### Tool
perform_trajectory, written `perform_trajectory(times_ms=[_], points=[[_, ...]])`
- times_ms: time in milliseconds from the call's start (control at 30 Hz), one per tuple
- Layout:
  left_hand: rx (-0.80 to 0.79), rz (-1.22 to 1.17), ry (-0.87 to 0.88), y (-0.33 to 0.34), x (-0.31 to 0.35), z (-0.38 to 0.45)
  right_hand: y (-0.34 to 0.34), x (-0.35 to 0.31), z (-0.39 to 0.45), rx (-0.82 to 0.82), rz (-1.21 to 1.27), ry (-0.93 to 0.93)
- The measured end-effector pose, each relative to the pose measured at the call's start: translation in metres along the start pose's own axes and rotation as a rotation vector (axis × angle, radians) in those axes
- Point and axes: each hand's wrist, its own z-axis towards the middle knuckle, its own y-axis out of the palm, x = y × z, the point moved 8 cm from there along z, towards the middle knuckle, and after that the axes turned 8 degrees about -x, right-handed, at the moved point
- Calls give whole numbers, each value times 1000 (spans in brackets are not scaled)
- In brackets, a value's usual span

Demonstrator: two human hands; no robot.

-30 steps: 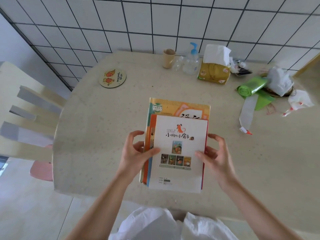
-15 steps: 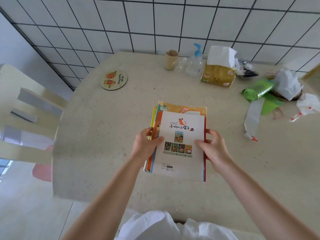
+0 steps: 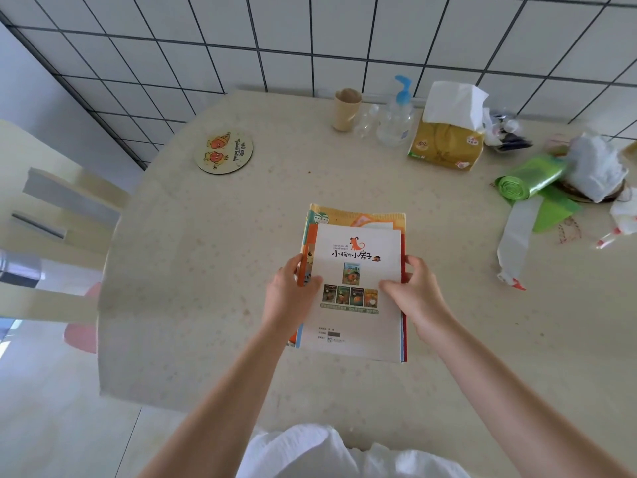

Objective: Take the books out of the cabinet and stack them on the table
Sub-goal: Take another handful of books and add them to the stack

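Squaring-up step: left hand [image 3: 291, 291] and right hand [image 3: 415, 293] each grip a side edge of the book stack [image 3: 355, 288] lying mid-table [image 3: 206, 305]. Next, I'd judge: align edges, let go (cabinet not in view). Coaster [image 3: 223, 151] far left, tissue box [image 3: 446, 143] and bag roll [image 3: 529, 177] right, all well apart; nothing blocks.

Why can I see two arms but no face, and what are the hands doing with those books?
The camera sits on the person's head and looks down, so you see only their own arms. The left hand and right hand grip the sides of a stack of books on the table. The top book is white with a little orange dog. Farther back are a round coaster, a cup, a pump bottle, a tissue pack and a green bag roll.
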Motion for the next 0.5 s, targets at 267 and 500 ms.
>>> perform_trajectory(times_ms=[267, 500], points=[[76, -38, 34, 7, -2, -13, 14, -5, -21, -33, -311, -166], [92, -6, 26, 14, -3, -12, 18, -7, -21, -21, -314, -192]])
